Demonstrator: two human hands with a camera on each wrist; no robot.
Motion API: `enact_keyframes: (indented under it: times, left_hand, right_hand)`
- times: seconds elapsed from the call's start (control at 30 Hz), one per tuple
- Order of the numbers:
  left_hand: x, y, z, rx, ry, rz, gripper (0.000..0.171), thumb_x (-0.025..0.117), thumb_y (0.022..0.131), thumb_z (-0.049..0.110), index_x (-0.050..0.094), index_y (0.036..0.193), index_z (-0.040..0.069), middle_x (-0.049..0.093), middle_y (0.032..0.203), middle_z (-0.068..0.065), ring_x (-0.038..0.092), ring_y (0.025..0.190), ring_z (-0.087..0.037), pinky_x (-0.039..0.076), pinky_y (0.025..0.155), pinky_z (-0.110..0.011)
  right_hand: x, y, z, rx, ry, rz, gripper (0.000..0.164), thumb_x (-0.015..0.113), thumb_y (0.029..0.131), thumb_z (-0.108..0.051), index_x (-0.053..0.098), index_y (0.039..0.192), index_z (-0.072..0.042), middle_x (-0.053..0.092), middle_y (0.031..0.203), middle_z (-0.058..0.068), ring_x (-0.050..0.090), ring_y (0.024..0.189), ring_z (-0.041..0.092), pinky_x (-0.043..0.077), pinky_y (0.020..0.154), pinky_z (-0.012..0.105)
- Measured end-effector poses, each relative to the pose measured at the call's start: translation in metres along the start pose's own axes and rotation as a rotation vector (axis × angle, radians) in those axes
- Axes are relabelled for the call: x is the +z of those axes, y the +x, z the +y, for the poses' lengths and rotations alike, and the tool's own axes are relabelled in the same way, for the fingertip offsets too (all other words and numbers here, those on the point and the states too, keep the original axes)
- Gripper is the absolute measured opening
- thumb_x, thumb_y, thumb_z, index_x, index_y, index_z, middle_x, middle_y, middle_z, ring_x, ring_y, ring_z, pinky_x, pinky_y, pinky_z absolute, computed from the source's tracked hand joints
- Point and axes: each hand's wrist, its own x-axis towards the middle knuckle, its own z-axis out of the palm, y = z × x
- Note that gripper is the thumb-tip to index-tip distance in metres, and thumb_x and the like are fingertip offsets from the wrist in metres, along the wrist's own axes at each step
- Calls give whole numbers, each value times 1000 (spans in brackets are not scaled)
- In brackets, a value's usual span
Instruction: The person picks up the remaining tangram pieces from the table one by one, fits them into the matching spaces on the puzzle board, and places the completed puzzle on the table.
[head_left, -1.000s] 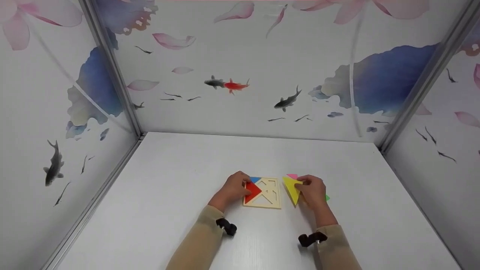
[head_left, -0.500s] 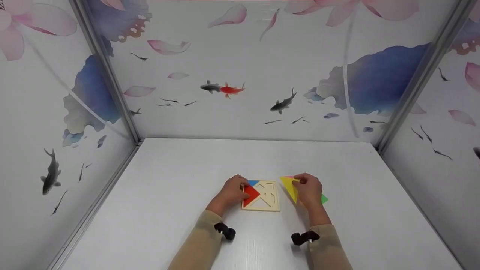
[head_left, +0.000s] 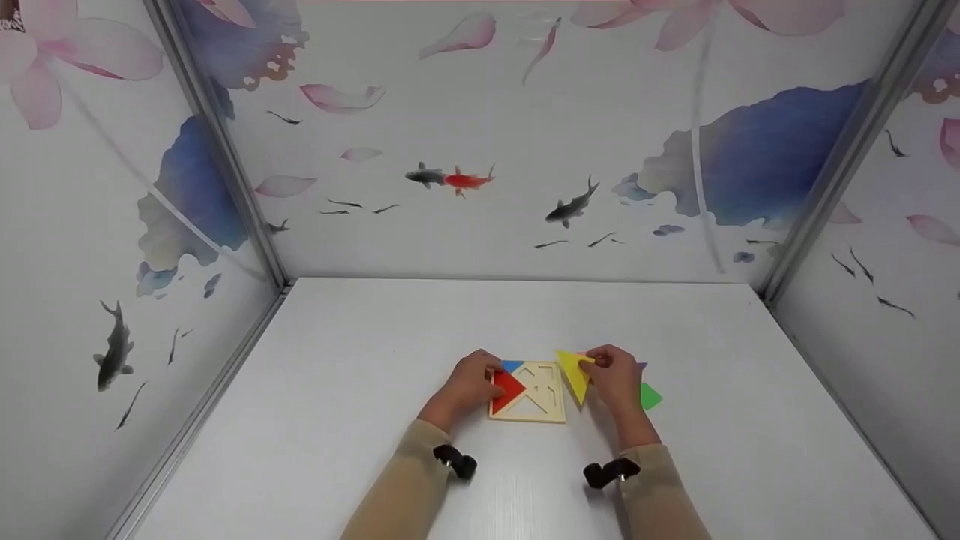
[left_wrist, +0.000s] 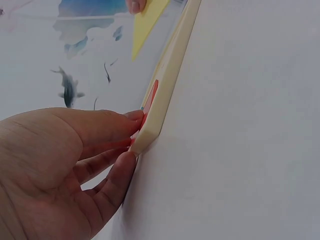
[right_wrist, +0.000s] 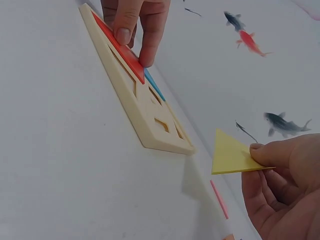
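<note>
yellow triangular tile (head_left: 576, 373) was pinched by the right hand (head_left: 616, 376); the left hand (head_left: 472, 381) gripped the pale square board (right_wrist: 131, 111). placing seemed underway, likely needing alignment over a triangular recess (head_left: 525, 408).

Our bench (head_left: 360, 360) is white and smooth, with a soft sheen toward our side. About midway across, we see a pale board (right_wrist: 150, 132) lying on it. Right of that we find a pink piece (right_wrist: 219, 200), a green piece (head_left: 650, 396), and partly visible purple (head_left: 643, 366) and orange (right_wrist: 229, 237) ones.
</note>
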Motion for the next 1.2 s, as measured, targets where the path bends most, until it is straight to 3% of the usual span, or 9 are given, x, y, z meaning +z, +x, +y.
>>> enact_keyframes:
  times: [0.13, 0.4, 0.73, 1.2]
  left_hand:
    - [-2, 0, -2, 10, -1, -1, 38, 82, 91, 14, 74, 128, 7, 64, 131, -4, 57, 112, -21, 53, 105, -41]
    - [-3, 2, -6, 103, 47, 15, 33, 84, 88, 10, 76, 120, 4, 67, 128, -8, 59, 111, -23, 52, 103, -42]
    - [-2, 1, -5, 49, 16, 10, 35, 83, 89, 11, 75, 122, 6, 65, 127, -5, 58, 110, -20, 52, 103, -41]
    - [-3, 0, -3, 65, 51, -1, 37, 82, 89, 12, 75, 125, 6, 65, 131, -5, 60, 117, -22, 51, 108, -42]
  right_hand:
    - [2, 2, 1, 9, -10, -13, 21, 74, 100, -14, 73, 119, -6, 68, 115, 16, 64, 101, 26, 61, 86, 26]
    - [4, 3, 3, -11, -51, -27, 23, 72, 101, -16, 75, 122, -7, 70, 119, 17, 63, 103, 27, 60, 88, 28]
    - [8, 1, 1, -68, -23, -79, 26, 72, 102, -15, 75, 126, -6, 72, 125, 17, 65, 110, 29, 60, 97, 34]
    - [12, 2, -1, -151, 15, -139, 26, 76, 99, -14, 76, 123, -4, 76, 114, 14, 70, 98, 22, 63, 85, 27]
